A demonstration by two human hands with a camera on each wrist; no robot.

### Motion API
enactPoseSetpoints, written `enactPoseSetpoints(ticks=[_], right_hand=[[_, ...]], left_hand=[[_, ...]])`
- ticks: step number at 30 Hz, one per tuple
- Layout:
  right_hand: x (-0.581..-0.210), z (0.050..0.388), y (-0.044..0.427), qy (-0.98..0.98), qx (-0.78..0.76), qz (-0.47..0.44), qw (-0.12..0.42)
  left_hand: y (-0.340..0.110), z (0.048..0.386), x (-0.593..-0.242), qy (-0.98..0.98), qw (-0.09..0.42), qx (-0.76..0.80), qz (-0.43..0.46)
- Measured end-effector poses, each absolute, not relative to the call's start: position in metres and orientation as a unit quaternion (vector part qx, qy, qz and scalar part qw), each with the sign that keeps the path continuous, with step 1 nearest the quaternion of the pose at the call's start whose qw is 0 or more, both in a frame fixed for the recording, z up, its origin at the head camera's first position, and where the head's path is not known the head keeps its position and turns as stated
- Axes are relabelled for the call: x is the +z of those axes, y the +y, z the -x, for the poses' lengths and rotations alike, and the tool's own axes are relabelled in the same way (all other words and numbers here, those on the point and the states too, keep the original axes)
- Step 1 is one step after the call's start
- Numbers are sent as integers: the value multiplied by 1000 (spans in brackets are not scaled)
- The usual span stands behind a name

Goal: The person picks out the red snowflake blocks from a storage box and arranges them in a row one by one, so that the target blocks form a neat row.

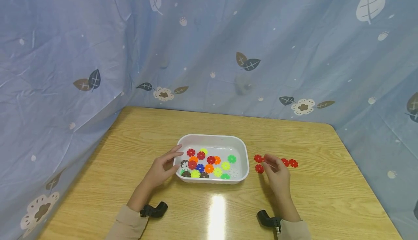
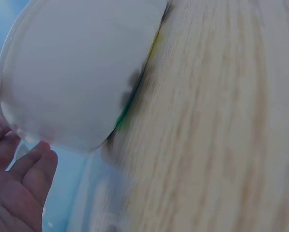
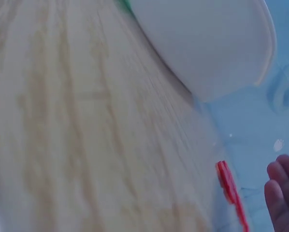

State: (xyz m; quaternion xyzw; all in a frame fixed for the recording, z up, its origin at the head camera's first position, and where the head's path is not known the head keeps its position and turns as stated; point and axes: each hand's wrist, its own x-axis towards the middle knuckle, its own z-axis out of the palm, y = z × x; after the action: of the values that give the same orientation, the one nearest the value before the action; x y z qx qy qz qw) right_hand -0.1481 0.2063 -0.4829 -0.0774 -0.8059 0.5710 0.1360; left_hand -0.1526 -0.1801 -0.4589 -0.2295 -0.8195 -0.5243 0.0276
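Low and left of centre in the head view, left hand (image 1: 160, 170) with fingers spread at the left rim of the white tray (image 1: 212, 182) of mixed-colour notched discs (image 1: 225, 165). Right of centre, red notched discs (image 1: 259, 169) flat on the surface (image 1: 326, 196), either side of the right hand (image 1: 280, 177), with fingers loosely bent, contact unclear. Probably light, stiff, slightly slippery, hard to break; best pinched by opposite edges.

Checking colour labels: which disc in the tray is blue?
The blue disc in the left half of the white tray, between a red disc and an orange disc; no other visible disc is blue.
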Motion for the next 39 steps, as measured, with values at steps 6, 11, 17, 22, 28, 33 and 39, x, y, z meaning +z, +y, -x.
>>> enactPoseSetpoints(ticks=[6,11,17,22,28,33,39], right_hand=[[-483,153,201,-794,591,19,141],[-474,154,192,-776,613,-23,144],[-463,156,179,-769,622,-55,138],[-457,159,162,-766,627,-83,116],[-444,163,137,-760,635,-110,85],[-423,163,113,-764,626,-139,64],[-433,175,93,-774,612,-160,30]], left_hand=[[-180,152,-459,-817,28,-527,231],[-180,153,-460,-813,26,-532,235],[-181,154,-461,-811,28,-534,238],[-181,154,-462,-810,29,-535,238],[-181,154,-464,-810,34,-532,244],[-181,154,-463,-810,33,-534,242],[-181,153,-461,-811,27,-534,236]])
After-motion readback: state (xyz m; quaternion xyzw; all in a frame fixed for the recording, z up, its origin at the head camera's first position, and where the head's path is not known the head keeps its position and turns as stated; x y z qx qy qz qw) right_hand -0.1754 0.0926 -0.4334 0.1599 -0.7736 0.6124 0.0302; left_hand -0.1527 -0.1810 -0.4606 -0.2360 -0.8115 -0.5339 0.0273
